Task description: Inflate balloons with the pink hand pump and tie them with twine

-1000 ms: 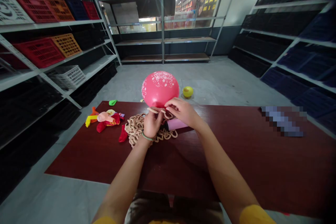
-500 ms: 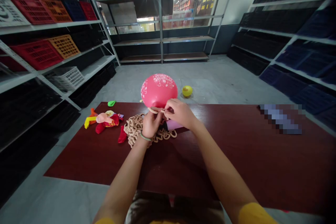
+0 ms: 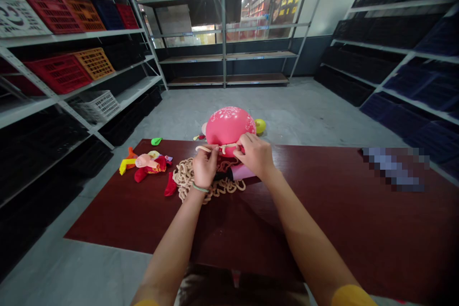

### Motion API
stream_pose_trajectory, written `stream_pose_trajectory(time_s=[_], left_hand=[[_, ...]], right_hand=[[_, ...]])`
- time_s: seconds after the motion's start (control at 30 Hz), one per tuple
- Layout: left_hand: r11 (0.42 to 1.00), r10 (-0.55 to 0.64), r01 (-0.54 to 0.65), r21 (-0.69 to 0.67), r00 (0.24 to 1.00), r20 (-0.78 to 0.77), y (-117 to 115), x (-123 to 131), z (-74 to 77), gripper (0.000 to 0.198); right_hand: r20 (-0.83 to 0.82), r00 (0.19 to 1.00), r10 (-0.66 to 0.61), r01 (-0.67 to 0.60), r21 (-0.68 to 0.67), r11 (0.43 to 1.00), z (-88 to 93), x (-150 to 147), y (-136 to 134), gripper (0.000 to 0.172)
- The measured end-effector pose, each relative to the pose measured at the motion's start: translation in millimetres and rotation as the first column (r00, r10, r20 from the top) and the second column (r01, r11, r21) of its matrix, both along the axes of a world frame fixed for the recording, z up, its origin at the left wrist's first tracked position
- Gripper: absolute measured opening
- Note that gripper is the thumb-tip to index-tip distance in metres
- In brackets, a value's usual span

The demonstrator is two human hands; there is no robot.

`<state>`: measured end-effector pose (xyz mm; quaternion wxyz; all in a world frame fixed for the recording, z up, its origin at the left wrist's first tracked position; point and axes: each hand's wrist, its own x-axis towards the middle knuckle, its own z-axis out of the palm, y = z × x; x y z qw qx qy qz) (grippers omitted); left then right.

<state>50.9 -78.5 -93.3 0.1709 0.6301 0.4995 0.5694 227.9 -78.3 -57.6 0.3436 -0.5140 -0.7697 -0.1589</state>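
Observation:
An inflated pink balloon with white print stands at the far side of the dark red table. My left hand and my right hand are both closed on a short stretch of beige chain held taut just below the balloon. The rest of the beige chain lies heaped under my left hand. A pink cylinder with a black end lies on the table beneath my right hand.
Several flat balloons lie to the left on the table, with a green one at the far edge. A yellow balloon sits on the floor beyond. Shelves with crates line both sides.
My hands have drawn apart a little, pulling the chain piece taut. The balloon has shifted right and lower, toward my right hand.

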Motion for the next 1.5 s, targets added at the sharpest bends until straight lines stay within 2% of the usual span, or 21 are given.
stream_pose_trajectory(time_s=[0.17, 0.27, 0.57, 0.77, 0.9, 1.03, 1.27, 1.37, 1.5], left_hand=[[0.994, -0.107, 0.106, -0.015, 0.994, -0.020, 2.6, 1.1, -3.7, 0.024], [0.990, -0.143, 0.142, -0.012, 0.988, -0.058, 2.4, 2.6, -5.4, 0.024], [0.996, -0.083, 0.086, 0.023, 0.990, -0.113, 3.4, 0.3, -6.5, 0.020], [0.999, 0.014, -0.010, 0.039, 0.992, -0.125, 4.1, -3.3, -2.6, 0.020], [1.000, 0.005, -0.002, 0.023, 0.993, -0.120, 5.1, -4.2, -2.9, 0.021], [0.999, -0.024, 0.026, 0.023, 0.995, -0.102, 6.3, -3.3, -4.8, 0.024], [0.991, -0.123, 0.126, 0.047, 0.990, -0.065, 7.3, 0.6, -8.1, 0.020], [0.990, -0.134, 0.135, 0.039, 0.991, -0.007, 9.7, 6.1, -12.0, 0.019], [0.991, -0.131, 0.131, -0.007, 0.990, 0.049, 21.6, 21.1, -16.7, 0.020]], right_hand=[[0.030, 0.996, 0.088, -0.084, -0.121, 0.989, 8.6, 0.7, -5.9, 0.006], [0.058, 0.992, 0.111, -0.096, -0.205, 0.974, 15.2, 1.7, -10.2, 0.014], [0.182, 0.974, 0.135, -0.087, -0.250, 0.964, 13.6, 4.1, -7.9, 0.027], [0.096, 0.959, 0.268, -0.236, -0.259, 0.937, 8.5, 8.3, -2.6, 0.028], [0.030, 0.949, 0.314, -0.296, -0.265, 0.918, 9.5, 13.2, 0.3, 0.030], [0.022, 0.953, 0.301, -0.285, -0.266, 0.921, 11.0, 13.6, -0.8, 0.029], [0.037, 0.984, 0.176, -0.164, -0.219, 0.962, 20.7, 16.9, -13.1, 0.024], [0.014, 0.988, 0.155, -0.147, -0.239, 0.960, 12.6, 29.6, -20.4, 0.023], [-0.043, 0.987, 0.152, -0.158, -0.231, 0.960, -25.5, 47.7, -34.1, 0.020]])
